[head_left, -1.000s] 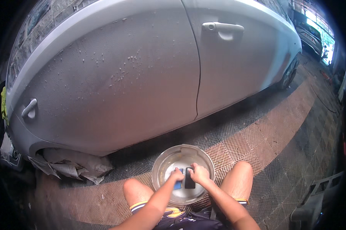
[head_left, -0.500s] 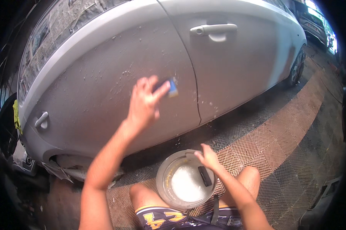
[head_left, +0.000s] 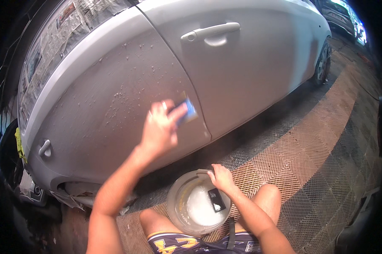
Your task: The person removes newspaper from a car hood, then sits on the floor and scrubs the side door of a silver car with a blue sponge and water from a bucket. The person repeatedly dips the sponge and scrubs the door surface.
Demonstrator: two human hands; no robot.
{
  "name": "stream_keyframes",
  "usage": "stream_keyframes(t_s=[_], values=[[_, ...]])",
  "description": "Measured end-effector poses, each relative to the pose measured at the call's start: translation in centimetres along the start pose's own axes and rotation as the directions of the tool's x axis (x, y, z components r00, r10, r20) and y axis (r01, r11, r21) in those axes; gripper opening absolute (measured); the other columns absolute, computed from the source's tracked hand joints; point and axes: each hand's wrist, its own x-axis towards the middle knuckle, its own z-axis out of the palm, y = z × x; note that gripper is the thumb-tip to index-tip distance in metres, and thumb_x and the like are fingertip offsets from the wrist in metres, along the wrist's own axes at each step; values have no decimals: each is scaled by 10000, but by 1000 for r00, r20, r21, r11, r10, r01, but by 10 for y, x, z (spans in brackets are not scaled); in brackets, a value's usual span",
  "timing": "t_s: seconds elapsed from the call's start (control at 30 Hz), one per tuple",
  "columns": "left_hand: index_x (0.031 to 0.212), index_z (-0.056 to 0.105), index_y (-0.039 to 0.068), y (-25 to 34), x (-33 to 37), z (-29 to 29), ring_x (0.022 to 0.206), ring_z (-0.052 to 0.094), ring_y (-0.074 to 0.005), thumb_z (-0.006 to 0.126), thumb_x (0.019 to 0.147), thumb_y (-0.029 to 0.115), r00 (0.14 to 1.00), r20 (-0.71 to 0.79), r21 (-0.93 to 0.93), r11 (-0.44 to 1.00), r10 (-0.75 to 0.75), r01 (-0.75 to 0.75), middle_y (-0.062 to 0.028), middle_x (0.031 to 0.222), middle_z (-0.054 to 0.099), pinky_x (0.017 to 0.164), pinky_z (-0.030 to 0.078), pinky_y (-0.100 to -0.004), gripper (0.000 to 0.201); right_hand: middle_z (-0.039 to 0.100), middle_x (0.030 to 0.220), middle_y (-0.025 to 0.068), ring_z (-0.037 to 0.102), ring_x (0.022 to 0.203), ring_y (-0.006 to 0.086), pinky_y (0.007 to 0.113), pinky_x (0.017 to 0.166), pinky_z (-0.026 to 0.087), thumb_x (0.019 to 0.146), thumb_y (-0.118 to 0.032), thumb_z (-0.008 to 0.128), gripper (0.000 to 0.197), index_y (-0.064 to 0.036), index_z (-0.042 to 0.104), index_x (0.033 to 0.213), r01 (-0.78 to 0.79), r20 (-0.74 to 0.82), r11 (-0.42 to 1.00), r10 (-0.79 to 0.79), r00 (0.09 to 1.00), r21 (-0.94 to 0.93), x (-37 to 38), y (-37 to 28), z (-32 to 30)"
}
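Observation:
My left hand (head_left: 158, 129) is closed around a small blue block (head_left: 186, 111) with yellowish edges, blurred by motion. It is at the right part of a grey car door (head_left: 115, 106), close to the seam with the neighbouring door; whether the block touches the panel, I cannot tell. Wet drops and whitish specks dot that door. My right hand (head_left: 222, 178) grips the far right rim of a translucent bucket (head_left: 174, 211) between my knees. White, foamy liquid (head_left: 201, 207) fills its lower part, and a black block (head_left: 217, 200) leans inside below my right hand.
The second door (head_left: 250, 67) has a pale handle (head_left: 212, 31). Crumpled newspaper (head_left: 93, 19) covers the windows. A yellow-green cloth (head_left: 20, 146) hangs at the car's left end. Brown and dark textured tiles (head_left: 290, 165) form the floor. Another vehicle (head_left: 339, 19) stands far right.
My left hand and the blue block have shifted slightly down the door. My right hand has settled onto the bucket's rim. The view has turned a little, and flying drops no longer show.

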Motion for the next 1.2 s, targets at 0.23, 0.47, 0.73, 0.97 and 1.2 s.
stream_keyframes(t_s=[0.23,0.47,0.73,0.97,1.2], values=[[1416,646,132,89,-239,120,1141,598,-381,776,840,134,757,602,-394,729,-256,560,-195,1249,635,1049,496,-478,590,745,1129,194,722,1062,369,493,930,577,939,-358,727,437,-117,692,1302,-173,333,976,208,920,-132,-3,2,-17],[1445,588,79,161,-322,139,1211,614,-415,763,885,161,623,623,-418,471,-474,777,-226,1279,643,1065,481,-480,593,770,875,156,754,876,365,515,781,583,923,-333,736,222,-121,779,973,-133,317,974,186,930,-182,-3,12,-18],[1484,506,8,159,-295,140,1262,575,-434,723,902,92,649,460,-457,465,-606,758,-254,1344,592,1093,459,-487,626,775,900,166,762,885,366,505,799,595,872,-287,770,208,-134,807,1006,-267,151,944,298,943,-194,6,52,-56],[1508,495,41,178,-241,176,1293,524,-460,722,885,55,798,337,-407,686,-500,602,-260,1379,553,1135,411,-519,663,775,958,170,757,937,367,502,818,592,892,-247,768,242,-103,771,1086,-349,5,913,358,934,-211,14,79,-85],[1479,516,53,177,-237,169,1289,531,-479,719,858,27,779,372,-341,706,-505,621,-272,1414,535,1126,425,-542,653,735,1121,146,707,999,342,457,899,570,913,-276,771,393,-73,696,1241,151,-273,980,-111,955,128,-9,43,-76]])
